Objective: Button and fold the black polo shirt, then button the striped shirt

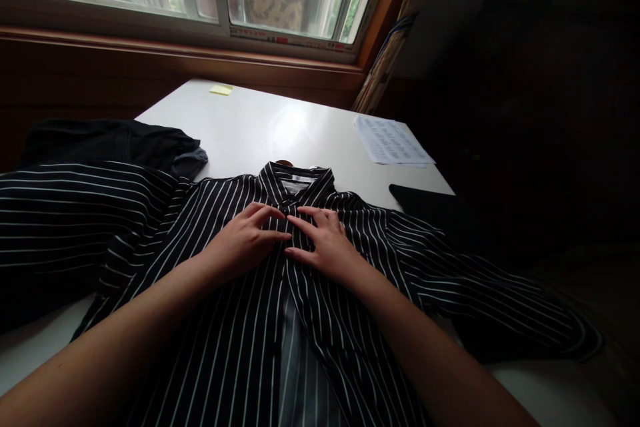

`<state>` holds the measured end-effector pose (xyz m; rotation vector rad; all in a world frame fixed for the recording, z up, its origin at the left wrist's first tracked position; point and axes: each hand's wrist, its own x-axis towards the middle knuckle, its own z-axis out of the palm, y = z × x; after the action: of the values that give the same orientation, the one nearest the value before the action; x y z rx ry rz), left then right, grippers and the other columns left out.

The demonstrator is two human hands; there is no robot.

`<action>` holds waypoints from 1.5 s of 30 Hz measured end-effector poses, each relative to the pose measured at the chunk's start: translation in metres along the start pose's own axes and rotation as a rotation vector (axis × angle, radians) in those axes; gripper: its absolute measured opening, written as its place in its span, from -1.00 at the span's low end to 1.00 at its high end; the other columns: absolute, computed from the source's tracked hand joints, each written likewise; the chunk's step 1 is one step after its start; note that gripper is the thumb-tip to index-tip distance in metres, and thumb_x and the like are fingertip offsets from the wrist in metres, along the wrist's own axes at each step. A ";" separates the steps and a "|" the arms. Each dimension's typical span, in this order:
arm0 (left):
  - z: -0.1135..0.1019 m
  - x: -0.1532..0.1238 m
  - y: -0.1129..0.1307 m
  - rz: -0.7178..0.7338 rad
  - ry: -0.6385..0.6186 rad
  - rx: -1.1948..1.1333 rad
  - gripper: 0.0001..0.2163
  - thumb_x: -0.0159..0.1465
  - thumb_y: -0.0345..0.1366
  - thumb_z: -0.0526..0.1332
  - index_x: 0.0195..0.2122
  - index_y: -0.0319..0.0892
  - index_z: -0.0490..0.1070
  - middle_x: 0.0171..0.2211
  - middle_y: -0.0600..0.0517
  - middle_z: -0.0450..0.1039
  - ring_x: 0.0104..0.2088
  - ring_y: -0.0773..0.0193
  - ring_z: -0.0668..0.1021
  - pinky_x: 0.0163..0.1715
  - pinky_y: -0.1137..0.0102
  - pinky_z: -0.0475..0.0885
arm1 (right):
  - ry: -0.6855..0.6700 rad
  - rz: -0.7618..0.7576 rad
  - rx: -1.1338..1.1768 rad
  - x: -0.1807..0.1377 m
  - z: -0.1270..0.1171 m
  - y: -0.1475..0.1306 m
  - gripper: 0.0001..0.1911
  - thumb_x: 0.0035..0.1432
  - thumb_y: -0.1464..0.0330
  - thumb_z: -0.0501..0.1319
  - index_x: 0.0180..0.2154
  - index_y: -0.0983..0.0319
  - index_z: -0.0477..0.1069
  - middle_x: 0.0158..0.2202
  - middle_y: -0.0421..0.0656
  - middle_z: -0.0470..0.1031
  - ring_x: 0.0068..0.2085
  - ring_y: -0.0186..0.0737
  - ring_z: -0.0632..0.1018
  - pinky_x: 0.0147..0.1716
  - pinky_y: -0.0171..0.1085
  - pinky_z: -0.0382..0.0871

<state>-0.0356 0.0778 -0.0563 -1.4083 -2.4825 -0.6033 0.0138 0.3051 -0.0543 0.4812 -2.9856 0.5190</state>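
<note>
A black long-sleeved shirt with white stripes lies front up on a white table, sleeves spread to both sides. Its collar points away from me. Just below the collar, my left hand rests on the left side of the front opening, thumb and fingers apart. Across from it, my right hand lies with spread fingers on the other side of the opening. The fingertips of both hands almost meet. Under them the front edges come together; lower down they part and show the greyish inside. Any button beneath my fingers is hidden.
Dark folded cloth lies on the left, beside the sleeve. Printed sheets and a dark flat item are at the right. A yellow sticky note sits near the far edge of the white table, below a window.
</note>
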 end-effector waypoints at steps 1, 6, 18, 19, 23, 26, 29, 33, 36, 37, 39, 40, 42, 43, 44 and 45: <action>0.000 0.000 0.000 0.000 0.001 -0.004 -0.69 0.31 -0.45 0.20 -0.01 0.06 0.55 0.03 -0.06 0.39 0.06 0.06 0.36 0.00 0.07 0.48 | -0.001 0.001 0.002 0.000 0.000 0.000 -0.31 0.14 -0.05 0.28 0.26 -0.08 0.26 0.31 -0.17 0.19 0.26 0.14 0.19 0.18 0.17 0.28; -0.001 0.001 0.001 -0.011 0.004 -0.015 -0.70 0.31 -0.46 0.19 -0.03 0.04 0.57 0.03 -0.06 0.39 0.06 0.06 0.36 0.00 0.08 0.48 | 0.002 0.001 0.000 0.000 0.000 0.000 -0.31 0.13 -0.06 0.27 0.26 -0.07 0.27 0.31 -0.18 0.19 0.25 0.13 0.20 0.18 0.16 0.27; -0.002 0.001 0.002 -0.023 -0.007 -0.007 -0.68 0.30 -0.47 0.19 -0.01 0.03 0.55 0.00 -0.05 0.41 0.05 0.06 0.37 0.01 0.07 0.48 | 0.000 0.003 -0.006 0.000 0.001 0.001 -0.30 0.13 -0.06 0.28 0.27 -0.09 0.25 0.31 -0.17 0.19 0.26 0.14 0.19 0.18 0.18 0.28; -0.002 0.001 0.002 -0.025 -0.008 -0.008 -0.68 0.30 -0.47 0.18 -0.01 0.03 0.55 0.00 -0.05 0.41 0.05 0.06 0.37 0.01 0.08 0.48 | 0.000 0.003 -0.005 0.000 0.001 0.001 -0.30 0.13 -0.06 0.28 0.27 -0.10 0.25 0.31 -0.17 0.19 0.26 0.14 0.19 0.17 0.18 0.28; -0.001 0.001 0.003 -0.034 -0.014 -0.010 -0.67 0.30 -0.48 0.19 0.00 0.03 0.54 0.01 -0.05 0.40 0.07 0.06 0.36 0.03 0.08 0.47 | 0.006 0.003 -0.002 0.000 0.001 0.001 -0.31 0.13 -0.05 0.28 0.26 -0.07 0.27 0.31 -0.17 0.20 0.25 0.13 0.20 0.18 0.17 0.28; -0.001 0.001 0.003 -0.035 -0.021 -0.007 -0.66 0.29 -0.48 0.19 0.01 0.02 0.54 0.02 -0.07 0.40 0.07 0.04 0.36 0.03 0.06 0.46 | 0.005 0.004 0.003 0.000 0.001 0.000 -0.31 0.14 -0.05 0.28 0.26 -0.06 0.27 0.31 -0.18 0.20 0.25 0.12 0.20 0.19 0.16 0.27; -0.001 0.001 0.003 -0.038 -0.019 -0.009 -0.67 0.29 -0.47 0.20 0.02 0.02 0.54 0.02 -0.08 0.40 0.07 0.03 0.36 0.02 0.05 0.46 | 0.004 0.007 0.004 0.000 0.000 0.000 -0.32 0.14 -0.05 0.27 0.26 -0.08 0.27 0.31 -0.18 0.20 0.25 0.12 0.20 0.19 0.17 0.26; 0.000 0.001 0.002 -0.040 -0.017 -0.011 -0.67 0.30 -0.46 0.20 0.01 0.04 0.54 0.02 -0.07 0.40 0.07 0.03 0.36 0.02 0.05 0.46 | 0.003 0.005 0.002 0.000 0.000 0.000 -0.32 0.14 -0.05 0.27 0.26 -0.07 0.27 0.31 -0.18 0.21 0.25 0.11 0.20 0.20 0.16 0.26; 0.001 0.001 0.002 -0.040 -0.018 -0.003 -0.67 0.30 -0.46 0.20 0.02 0.04 0.54 0.02 -0.06 0.40 0.07 0.04 0.36 0.02 0.05 0.46 | 0.003 0.006 0.003 0.000 0.000 0.000 -0.31 0.14 -0.06 0.27 0.26 -0.07 0.27 0.31 -0.17 0.21 0.25 0.11 0.20 0.19 0.15 0.26; 0.001 0.001 0.001 -0.037 -0.019 -0.001 -0.67 0.30 -0.46 0.20 0.02 0.04 0.54 0.02 -0.06 0.40 0.07 0.03 0.36 0.02 0.05 0.46 | 0.003 0.005 0.004 0.000 0.000 0.000 -0.31 0.14 -0.05 0.27 0.26 -0.07 0.27 0.31 -0.17 0.21 0.25 0.11 0.20 0.19 0.15 0.26; 0.001 0.001 0.001 -0.032 -0.022 0.001 -0.66 0.30 -0.46 0.20 0.02 0.05 0.54 0.02 -0.06 0.40 0.07 0.03 0.36 0.02 0.05 0.47 | 0.002 0.004 0.007 0.001 0.000 0.000 -0.31 0.14 -0.05 0.28 0.26 -0.06 0.27 0.31 -0.16 0.20 0.25 0.11 0.20 0.19 0.15 0.26; 0.001 0.001 0.001 -0.031 -0.019 0.002 -0.66 0.29 -0.46 0.21 0.02 0.05 0.54 0.02 -0.06 0.40 0.07 0.02 0.36 0.02 0.04 0.47 | 0.001 0.003 0.009 0.001 0.000 0.000 -0.31 0.13 -0.04 0.28 0.26 -0.06 0.27 0.31 -0.16 0.20 0.25 0.11 0.20 0.19 0.16 0.26; 0.001 0.001 0.001 -0.029 -0.015 0.000 -0.67 0.29 -0.45 0.21 0.01 0.06 0.54 0.02 -0.07 0.41 0.07 0.02 0.36 0.02 0.04 0.46 | 0.002 0.002 0.013 0.001 0.000 0.000 -0.31 0.13 -0.04 0.29 0.26 -0.05 0.27 0.30 -0.15 0.21 0.24 0.13 0.20 0.19 0.17 0.26; 0.001 0.001 0.001 -0.029 -0.011 0.001 -0.67 0.29 -0.45 0.21 0.01 0.06 0.55 0.02 -0.07 0.41 0.07 0.02 0.36 0.03 0.04 0.46 | 0.003 0.000 0.016 0.001 0.001 0.001 -0.31 0.13 -0.04 0.29 0.26 -0.05 0.28 0.30 -0.14 0.21 0.24 0.13 0.20 0.18 0.17 0.26; 0.001 0.001 0.001 -0.029 -0.010 0.002 -0.67 0.29 -0.45 0.21 0.01 0.06 0.55 0.02 -0.07 0.41 0.07 0.02 0.36 0.04 0.04 0.45 | 0.006 -0.001 0.018 0.001 0.001 0.001 -0.31 0.13 -0.04 0.29 0.26 -0.05 0.28 0.30 -0.14 0.21 0.24 0.14 0.20 0.18 0.18 0.26; 0.001 0.001 0.001 -0.030 -0.012 0.004 -0.67 0.30 -0.44 0.21 0.01 0.06 0.55 0.02 -0.07 0.41 0.07 0.02 0.37 0.04 0.04 0.45 | 0.009 -0.001 0.020 0.001 0.001 0.001 -0.31 0.13 -0.04 0.29 0.26 -0.05 0.28 0.30 -0.14 0.21 0.24 0.14 0.20 0.18 0.18 0.26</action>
<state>-0.0350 0.0793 -0.0567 -1.3796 -2.5167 -0.5968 0.0123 0.3053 -0.0555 0.4812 -2.9744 0.5495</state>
